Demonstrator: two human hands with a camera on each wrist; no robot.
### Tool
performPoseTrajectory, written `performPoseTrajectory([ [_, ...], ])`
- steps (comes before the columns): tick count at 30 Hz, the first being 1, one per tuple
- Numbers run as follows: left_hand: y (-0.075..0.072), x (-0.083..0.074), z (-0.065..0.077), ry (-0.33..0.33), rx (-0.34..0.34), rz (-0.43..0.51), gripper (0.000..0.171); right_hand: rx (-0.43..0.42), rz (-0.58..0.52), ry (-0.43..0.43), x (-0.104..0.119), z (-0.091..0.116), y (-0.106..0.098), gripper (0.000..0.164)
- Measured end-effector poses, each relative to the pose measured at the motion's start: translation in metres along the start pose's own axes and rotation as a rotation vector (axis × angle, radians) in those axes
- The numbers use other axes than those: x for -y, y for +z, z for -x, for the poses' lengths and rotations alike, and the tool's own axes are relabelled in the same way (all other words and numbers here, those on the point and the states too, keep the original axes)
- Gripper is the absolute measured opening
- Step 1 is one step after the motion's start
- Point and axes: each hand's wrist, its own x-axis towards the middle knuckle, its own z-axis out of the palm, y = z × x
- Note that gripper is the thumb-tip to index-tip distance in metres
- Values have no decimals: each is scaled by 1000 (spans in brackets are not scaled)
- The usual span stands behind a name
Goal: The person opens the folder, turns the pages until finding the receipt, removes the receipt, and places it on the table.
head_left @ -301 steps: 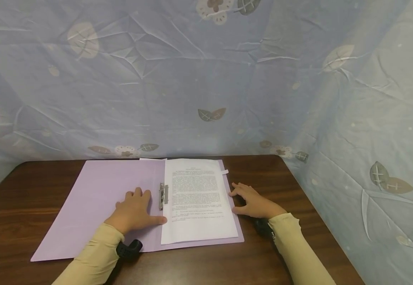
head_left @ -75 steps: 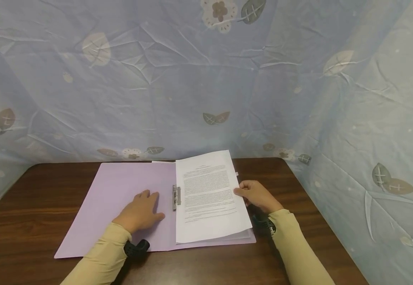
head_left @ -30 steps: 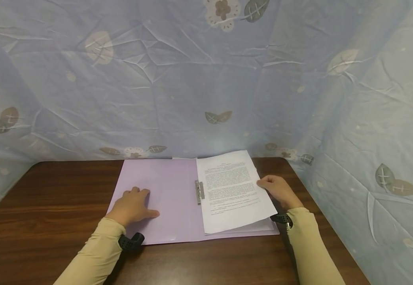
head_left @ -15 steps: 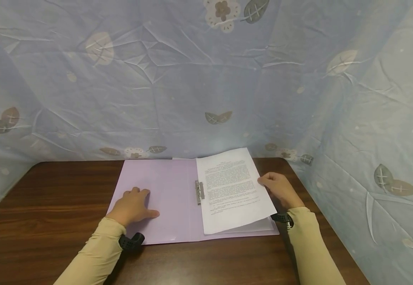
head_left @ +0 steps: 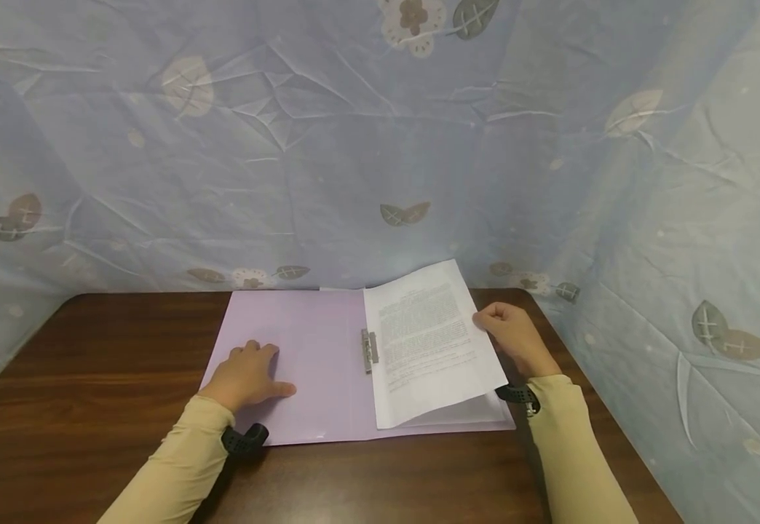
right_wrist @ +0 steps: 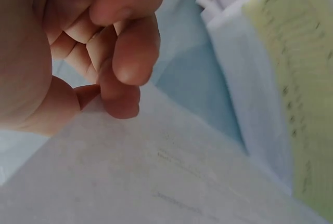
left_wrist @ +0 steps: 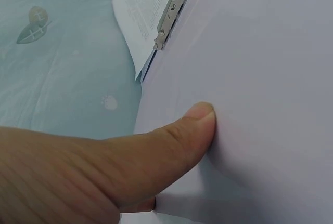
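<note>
A lilac file folder [head_left: 327, 327] lies spread on the table, a metal clip [head_left: 370, 351] along its spine. Printed paper [head_left: 429, 342] sits on its right half, the right side raised and bowed. My right hand [head_left: 514, 335] pinches that right edge between thumb and fingers, as the right wrist view also shows. Under the raised paper, in that view, a yellow sheet with dark marks [right_wrist: 296, 78] lies on white paper. My left hand [head_left: 245, 378] rests on the folder's left cover, thumb stretched toward the spine. The left wrist view shows the thumb [left_wrist: 171, 146] against the lilac cover.
The brown wooden table [head_left: 124, 364] extends to both sides and in front of the folder. Patterned blue cloth [head_left: 327, 160] hangs behind and to the right. A small white tab [right_wrist: 207, 1] sticks out past the papers' edge. Each wrist wears a black band.
Earlier, my right hand lay beside flat paper; it has since pinched the paper's edge. The folder has shifted right. In the last half second, the paper's right side has risen; my left hand stays put.
</note>
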Motion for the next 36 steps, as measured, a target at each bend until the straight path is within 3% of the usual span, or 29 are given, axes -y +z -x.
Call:
performPoseTrajectory([
  [6, -2, -3, 2, 1, 5, -7, 88, 18, 93, -91, 40, 0, 3, 25],
  [14, -1, 1, 2, 7, -3, 4, 88, 82, 187, -229, 109, 5, 36, 17],
  [18, 0, 1, 1, 14, -9, -2, 88, 86, 237, -304, 138, 11, 59, 14],
  [24, -2, -2, 0, 6, -2, -5, 86, 76, 356, -346, 170, 15, 96, 12],
  [32, -2, 1, -2, 2, -7, -19, 86, 75, 563, -314, 197, 22, 160, 19],
  [36, -4, 5, -1, 17, -4, -24, 74, 76, 673, -339, 202, 28, 191, 22],
])
